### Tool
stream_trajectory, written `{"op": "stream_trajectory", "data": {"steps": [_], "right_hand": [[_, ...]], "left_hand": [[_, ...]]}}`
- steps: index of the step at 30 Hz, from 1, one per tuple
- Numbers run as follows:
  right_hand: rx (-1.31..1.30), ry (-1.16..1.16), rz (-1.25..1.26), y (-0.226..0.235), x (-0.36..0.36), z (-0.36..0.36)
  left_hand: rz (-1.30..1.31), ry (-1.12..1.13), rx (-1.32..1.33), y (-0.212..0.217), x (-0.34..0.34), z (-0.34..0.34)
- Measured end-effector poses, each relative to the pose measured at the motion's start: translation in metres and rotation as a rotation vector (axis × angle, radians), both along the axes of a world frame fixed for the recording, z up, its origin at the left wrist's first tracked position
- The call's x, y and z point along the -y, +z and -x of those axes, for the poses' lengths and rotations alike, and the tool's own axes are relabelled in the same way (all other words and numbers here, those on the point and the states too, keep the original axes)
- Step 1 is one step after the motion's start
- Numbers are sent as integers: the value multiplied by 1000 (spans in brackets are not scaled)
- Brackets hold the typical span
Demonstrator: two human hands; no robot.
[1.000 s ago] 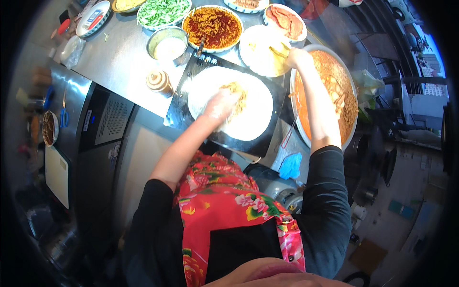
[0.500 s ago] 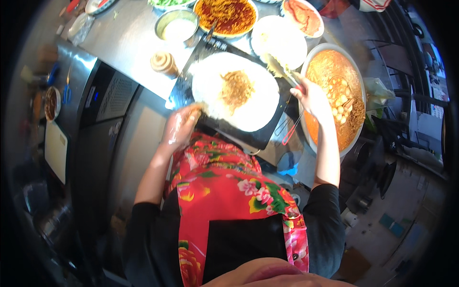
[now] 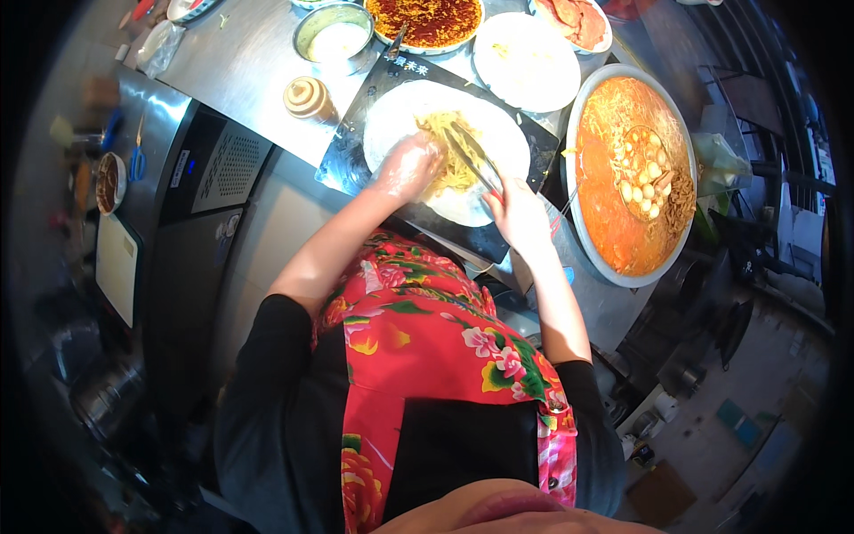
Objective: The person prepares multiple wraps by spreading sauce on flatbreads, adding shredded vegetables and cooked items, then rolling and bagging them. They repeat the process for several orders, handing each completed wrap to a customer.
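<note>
A round white flatbread (image 3: 400, 120) lies on a black board (image 3: 356, 133) on the steel counter, with a heap of yellow shredded filling (image 3: 449, 151) on it. My left hand (image 3: 407, 167), in a clear plastic glove, rests on the flatbread against the left side of the filling. My right hand (image 3: 516, 214) holds metal tongs (image 3: 471, 151) whose tips reach into the filling from the right.
A wide pan of orange broth (image 3: 614, 169) with a ladle of pale balls sits at the right. Behind the board stand a white plate (image 3: 525, 62), a tray of red chili (image 3: 427, 20), a steel bowl of pale sauce (image 3: 334, 36) and a small brown jar (image 3: 307, 96).
My left hand came back from the counter's edge onto the flatbread. My right hand brought the tongs from the pan side over to the filling, which is now a larger heap.
</note>
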State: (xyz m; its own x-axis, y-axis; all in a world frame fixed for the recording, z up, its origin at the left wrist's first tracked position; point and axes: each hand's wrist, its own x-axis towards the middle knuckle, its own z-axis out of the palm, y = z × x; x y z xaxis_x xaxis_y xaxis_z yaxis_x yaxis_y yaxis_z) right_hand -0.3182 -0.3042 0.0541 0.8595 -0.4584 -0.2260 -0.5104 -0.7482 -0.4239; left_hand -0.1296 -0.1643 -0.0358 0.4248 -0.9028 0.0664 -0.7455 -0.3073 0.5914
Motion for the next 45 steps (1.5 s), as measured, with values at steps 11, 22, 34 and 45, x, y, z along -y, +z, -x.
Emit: {"op": "stream_trajectory", "data": {"steps": [11,22,34,45], "right_hand": [[-386,55,134,59,2,47],[-252,209,172,76,34,-14],[-157,333,510,68,39,-361],[-393,62,397,-6,53,-450]], "left_hand": [[98,77,-284,-19,36,-57],[67,-20,-337,20,-42,-26],[57,-509,-799,31,-72,-4],[97,172,-784,45,-256,-115]]}}
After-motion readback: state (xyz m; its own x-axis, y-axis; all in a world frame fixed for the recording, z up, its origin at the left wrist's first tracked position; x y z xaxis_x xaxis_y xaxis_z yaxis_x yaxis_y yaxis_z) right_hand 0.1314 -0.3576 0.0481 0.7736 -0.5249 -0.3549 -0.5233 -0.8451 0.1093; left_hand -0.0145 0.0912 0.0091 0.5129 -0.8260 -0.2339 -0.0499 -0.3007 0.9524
